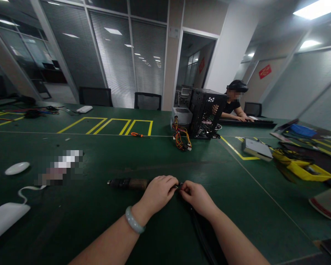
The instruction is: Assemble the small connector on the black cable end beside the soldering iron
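A dark electric screwdriver (129, 183) lies lengthwise on the green table, its metal tip pointing left. My left hand (158, 191), with a pale bangle on the wrist, is closed over its right end, and the fingers hide that part. Just right of it, my right hand (197, 195) pinches the small end of a black cable (196, 224) between thumb and fingertips. Both sets of fingertips nearly meet at the screwdriver's end; whether plug and socket are joined I cannot tell. From my right hand the cable runs down toward the near table edge.
A black computer case (206, 114) and a power supply (182, 117) with colored wires stand ahead. Orange-handled pliers (137, 134) lie beyond my hands. At left are a white mouse (17, 168) and a white device (8, 219); at right, a yellow tray (310, 172). Another person (233, 103) sits across.
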`<state>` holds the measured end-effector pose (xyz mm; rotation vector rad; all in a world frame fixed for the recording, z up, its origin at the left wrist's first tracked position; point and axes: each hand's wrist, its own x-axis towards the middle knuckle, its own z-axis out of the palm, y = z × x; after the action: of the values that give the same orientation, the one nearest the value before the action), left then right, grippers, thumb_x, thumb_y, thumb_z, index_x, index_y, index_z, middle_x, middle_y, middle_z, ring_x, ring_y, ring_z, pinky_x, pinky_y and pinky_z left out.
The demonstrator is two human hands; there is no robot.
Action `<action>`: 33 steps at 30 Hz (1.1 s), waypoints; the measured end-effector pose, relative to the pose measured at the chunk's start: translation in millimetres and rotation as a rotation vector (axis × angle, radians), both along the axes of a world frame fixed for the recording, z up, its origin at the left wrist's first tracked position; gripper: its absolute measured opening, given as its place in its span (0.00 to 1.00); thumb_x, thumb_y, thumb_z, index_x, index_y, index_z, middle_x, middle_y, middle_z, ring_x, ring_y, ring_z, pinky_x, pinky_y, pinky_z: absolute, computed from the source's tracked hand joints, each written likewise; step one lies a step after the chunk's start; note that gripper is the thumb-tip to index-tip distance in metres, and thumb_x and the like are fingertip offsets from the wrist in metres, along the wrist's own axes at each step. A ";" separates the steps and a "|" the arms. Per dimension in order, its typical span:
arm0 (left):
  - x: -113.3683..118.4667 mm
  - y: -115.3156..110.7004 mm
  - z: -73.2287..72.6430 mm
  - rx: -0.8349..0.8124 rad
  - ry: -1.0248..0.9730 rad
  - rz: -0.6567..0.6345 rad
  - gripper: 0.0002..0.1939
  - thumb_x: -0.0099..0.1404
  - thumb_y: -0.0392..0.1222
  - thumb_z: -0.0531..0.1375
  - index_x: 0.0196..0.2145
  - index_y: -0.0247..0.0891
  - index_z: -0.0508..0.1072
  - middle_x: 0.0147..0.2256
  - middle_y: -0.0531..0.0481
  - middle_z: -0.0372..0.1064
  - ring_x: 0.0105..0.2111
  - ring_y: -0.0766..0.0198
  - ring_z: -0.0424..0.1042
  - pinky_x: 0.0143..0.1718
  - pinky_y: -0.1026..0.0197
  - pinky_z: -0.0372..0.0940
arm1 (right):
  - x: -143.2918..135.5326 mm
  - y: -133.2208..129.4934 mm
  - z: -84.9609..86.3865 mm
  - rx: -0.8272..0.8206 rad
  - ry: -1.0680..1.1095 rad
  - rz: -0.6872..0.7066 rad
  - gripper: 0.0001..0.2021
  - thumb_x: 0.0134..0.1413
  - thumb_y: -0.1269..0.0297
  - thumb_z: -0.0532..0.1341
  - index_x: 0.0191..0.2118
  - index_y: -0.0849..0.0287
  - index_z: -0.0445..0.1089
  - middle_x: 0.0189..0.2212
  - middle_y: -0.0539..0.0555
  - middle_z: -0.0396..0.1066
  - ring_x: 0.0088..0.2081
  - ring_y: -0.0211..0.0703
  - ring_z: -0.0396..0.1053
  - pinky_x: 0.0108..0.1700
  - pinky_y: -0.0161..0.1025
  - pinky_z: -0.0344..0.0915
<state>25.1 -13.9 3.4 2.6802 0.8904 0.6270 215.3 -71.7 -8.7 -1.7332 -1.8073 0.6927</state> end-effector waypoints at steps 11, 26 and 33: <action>-1.0 2.3 -6.4 -0.002 -0.021 0.018 0.05 0.64 0.40 0.60 0.39 0.40 0.69 0.47 0.50 0.69 0.47 0.57 0.68 0.49 0.53 0.62 | -0.1 0.5 0.1 0.010 0.000 0.018 0.04 0.54 0.66 0.58 0.31 0.57 0.69 0.25 0.47 0.70 0.26 0.35 0.65 0.28 0.31 0.55; -1.0 2.9 -9.2 0.008 -0.030 0.018 0.05 0.64 0.38 0.60 0.39 0.41 0.70 0.49 0.51 0.68 0.49 0.58 0.68 0.51 0.52 0.62 | 1.1 1.9 -4.7 0.011 0.010 0.014 0.03 0.54 0.65 0.59 0.31 0.57 0.67 0.24 0.46 0.69 0.26 0.35 0.65 0.28 0.30 0.54; -0.7 2.5 -5.1 0.018 -0.034 -0.022 0.07 0.64 0.34 0.58 0.40 0.43 0.71 0.49 0.53 0.69 0.48 0.60 0.68 0.50 0.53 0.62 | 1.9 1.8 -5.5 0.013 -0.006 0.009 0.04 0.55 0.65 0.59 0.31 0.57 0.69 0.24 0.46 0.69 0.25 0.35 0.65 0.27 0.31 0.54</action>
<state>24.4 -11.4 -1.7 2.6826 0.8494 0.6768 217.2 -70.0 -14.2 -1.7210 -1.8211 0.6791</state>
